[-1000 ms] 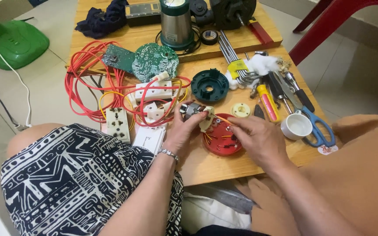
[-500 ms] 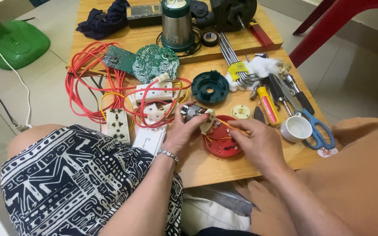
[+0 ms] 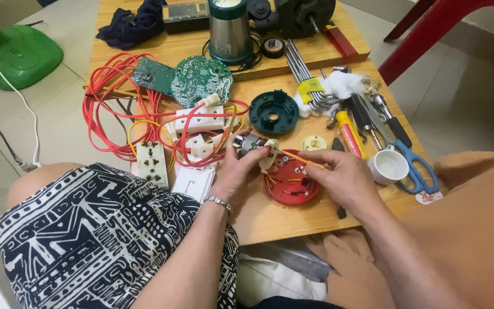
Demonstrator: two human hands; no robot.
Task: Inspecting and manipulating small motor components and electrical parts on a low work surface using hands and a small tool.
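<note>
Over the low wooden table [image 3: 293, 220], I am curling my left hand [image 3: 240, 169] around a small grey metal motor with a cream plastic part [image 3: 258, 150], fingers clamped on it just above a round red plastic housing [image 3: 290, 186] with short wires inside. Wrist bent, my right hand [image 3: 341, 174] is pinching a thin orange stick [image 3: 298, 158] between closed fingertips, its tip touching the motor. Coiled red cable [image 3: 110, 109] is lying left of the motor, a white cup [image 3: 388, 166] to the right.

two green circuit boards [image 3: 185, 78], three white sockets [image 3: 152, 162], one white cup [image 3: 389, 166], one blue-handled scissors [image 3: 410, 158].
</note>
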